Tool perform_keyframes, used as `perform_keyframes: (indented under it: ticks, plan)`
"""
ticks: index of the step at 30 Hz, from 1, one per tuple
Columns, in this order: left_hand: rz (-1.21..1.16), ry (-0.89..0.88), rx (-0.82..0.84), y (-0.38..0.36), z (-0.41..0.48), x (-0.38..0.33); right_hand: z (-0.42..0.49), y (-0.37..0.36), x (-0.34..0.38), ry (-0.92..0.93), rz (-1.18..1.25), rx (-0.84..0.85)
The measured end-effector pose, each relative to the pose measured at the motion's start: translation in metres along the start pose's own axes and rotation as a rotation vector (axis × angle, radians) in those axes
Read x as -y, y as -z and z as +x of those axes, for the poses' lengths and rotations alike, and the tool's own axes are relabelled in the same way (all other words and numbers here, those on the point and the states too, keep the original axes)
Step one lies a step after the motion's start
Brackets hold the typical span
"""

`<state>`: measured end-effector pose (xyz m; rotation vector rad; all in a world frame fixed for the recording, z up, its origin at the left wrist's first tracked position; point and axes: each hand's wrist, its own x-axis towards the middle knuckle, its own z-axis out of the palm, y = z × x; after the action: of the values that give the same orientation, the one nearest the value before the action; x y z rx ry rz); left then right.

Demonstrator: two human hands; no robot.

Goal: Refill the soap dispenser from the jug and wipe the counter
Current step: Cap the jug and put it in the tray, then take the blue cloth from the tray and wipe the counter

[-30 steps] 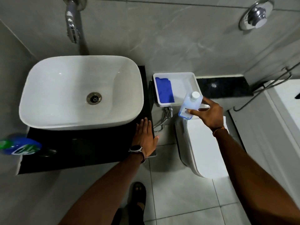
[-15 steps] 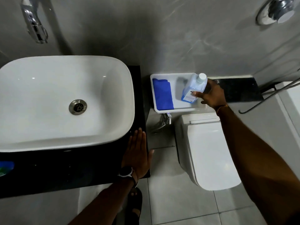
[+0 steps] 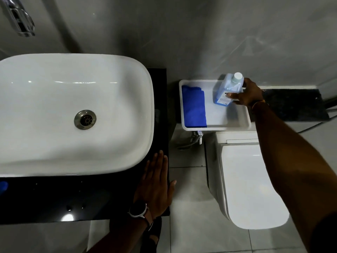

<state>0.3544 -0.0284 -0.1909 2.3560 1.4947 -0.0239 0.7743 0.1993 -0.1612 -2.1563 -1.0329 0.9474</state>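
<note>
**Jug handled at the tray; counter not yet wiped**

The capped jug (image 3: 228, 90) is gripped by the right hand (image 3: 246, 95), fingers curled round its body, at the far right of the white tray (image 3: 218, 127). Whether its base rests there cannot be told. The left hand (image 3: 155, 185) is laid flat, fingers straight, on the black counter (image 3: 73, 198) beside the sink (image 3: 54, 143). The pouring step is judged closed. The blue cloth (image 3: 194, 106), lying in the tray's left side, is likely required next.
</note>
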Motion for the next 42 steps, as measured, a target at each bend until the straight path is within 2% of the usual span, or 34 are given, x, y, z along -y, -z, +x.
perform_keyframes:
  ticks: [5, 12, 18, 21, 24, 26, 29, 33, 36, 38, 42]
  plan:
    - [0.012, 0.006, -0.01, -0.003, 0.001, 0.0, 0.025, 0.01, -0.009, 0.03, -0.089, -0.044]
    - [0.001, 0.005, 0.001, -0.008, 0.002, 0.002, 0.044, 0.02, -0.016, -0.037, -0.032, -0.022]
    - [-0.006, 0.0, -0.005, -0.008, 0.002, 0.002, 0.04, 0.012, -0.023, -0.023, -0.043, -0.111]
    - [-0.017, -0.003, -0.01, -0.006, 0.003, 0.002, 0.024, 0.002, -0.025, -0.014, -0.012, -0.22]
    - [0.0, -0.004, -0.007, -0.002, 0.003, 0.001, -0.012, -0.019, -0.024, -0.006, 0.134, -0.47]
    - [0.014, -0.005, -0.005, 0.0, 0.003, 0.0, -0.037, -0.042, -0.027, 0.04, 0.135, -0.577]
    - [0.018, -0.003, -0.001, 0.001, 0.002, -0.001, -0.055, -0.083, -0.027, 0.085, -0.001, -0.42]
    - [0.018, 0.003, -0.001, -0.001, 0.001, -0.002, -0.053, -0.123, -0.012, 0.309, -0.291, -0.051]
    - [0.028, 0.006, 0.007, -0.002, 0.002, -0.001, -0.046, -0.144, -0.002, 0.313, -0.548, 0.226]
    - [0.025, 0.008, 0.012, -0.002, 0.002, -0.001, -0.044, -0.152, 0.002, 0.275, -0.628, 0.289]
    - [0.009, 0.008, 0.01, -0.004, 0.002, 0.0, -0.047, -0.159, 0.006, 0.253, -0.685, 0.251]
